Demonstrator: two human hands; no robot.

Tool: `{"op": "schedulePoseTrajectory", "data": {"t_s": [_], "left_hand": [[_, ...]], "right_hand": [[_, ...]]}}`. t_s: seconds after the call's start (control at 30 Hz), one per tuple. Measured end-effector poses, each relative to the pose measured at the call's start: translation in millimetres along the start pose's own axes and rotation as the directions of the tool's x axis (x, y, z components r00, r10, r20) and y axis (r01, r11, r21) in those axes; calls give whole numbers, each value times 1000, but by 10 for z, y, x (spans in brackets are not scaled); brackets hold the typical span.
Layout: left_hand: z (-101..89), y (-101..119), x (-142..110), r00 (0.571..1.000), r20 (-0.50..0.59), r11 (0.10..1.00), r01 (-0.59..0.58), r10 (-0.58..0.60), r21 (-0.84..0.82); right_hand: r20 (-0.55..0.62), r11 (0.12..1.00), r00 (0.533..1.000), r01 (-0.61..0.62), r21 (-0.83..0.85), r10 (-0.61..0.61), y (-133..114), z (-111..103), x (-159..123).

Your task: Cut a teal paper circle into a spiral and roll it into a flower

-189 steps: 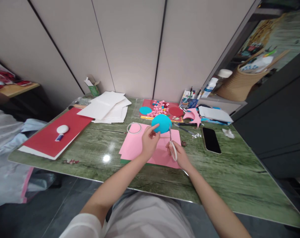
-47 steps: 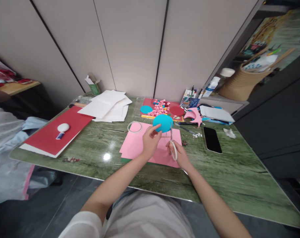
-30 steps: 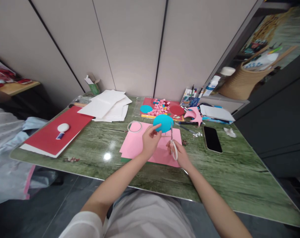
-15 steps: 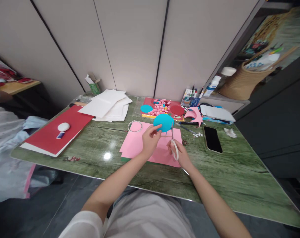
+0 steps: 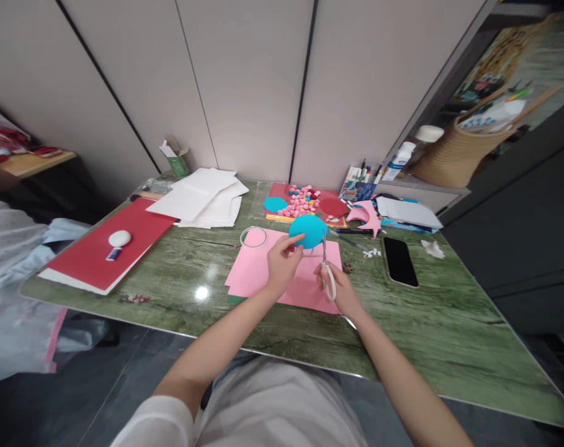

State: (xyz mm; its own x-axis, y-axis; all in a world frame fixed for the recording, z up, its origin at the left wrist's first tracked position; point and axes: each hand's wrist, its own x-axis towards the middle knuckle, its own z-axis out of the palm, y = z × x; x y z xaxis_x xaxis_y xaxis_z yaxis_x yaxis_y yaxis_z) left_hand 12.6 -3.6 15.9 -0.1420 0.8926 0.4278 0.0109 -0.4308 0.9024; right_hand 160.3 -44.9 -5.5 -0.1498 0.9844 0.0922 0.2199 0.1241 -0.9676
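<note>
Between thumb and fingers, my left hand [image 5: 284, 262] pinches a round blue paper disc [image 5: 308, 231] by its lower left edge. My right hand [image 5: 338, 287] is closed on the white handles of a pair of scissors [image 5: 326, 268]. Their blades point away from me and lie at the disc's right edge. Both hands are above a stack of pink paper sheets [image 5: 249, 270], with a green edge showing underneath. A tape ring [image 5: 254, 236] lies on the upper left of the pink stack.
Behind the hands, a red sheet holds pink pompom-like pieces [image 5: 303, 202], another blue disc [image 5: 275, 204] and a red disc [image 5: 332, 207]. Pink paper scrap [image 5: 366, 217] and a phone [image 5: 400, 262] are to the right. White sheets [image 5: 202, 195] and red paper [image 5: 133, 239] lie left.
Almost nothing differs. The blue disc has shifted very slightly against the scissors' blades; both hands keep their hold.
</note>
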Motion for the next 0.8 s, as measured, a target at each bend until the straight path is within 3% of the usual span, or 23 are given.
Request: {"op": "schedulePoseTrajectory", "data": {"t_s": [0.8], "left_hand": [[-10,5,41,998,-56,999,-2,-1,-45]], "right_hand": [[32,999,999,13,-38,-11,5,-15,8]]}}
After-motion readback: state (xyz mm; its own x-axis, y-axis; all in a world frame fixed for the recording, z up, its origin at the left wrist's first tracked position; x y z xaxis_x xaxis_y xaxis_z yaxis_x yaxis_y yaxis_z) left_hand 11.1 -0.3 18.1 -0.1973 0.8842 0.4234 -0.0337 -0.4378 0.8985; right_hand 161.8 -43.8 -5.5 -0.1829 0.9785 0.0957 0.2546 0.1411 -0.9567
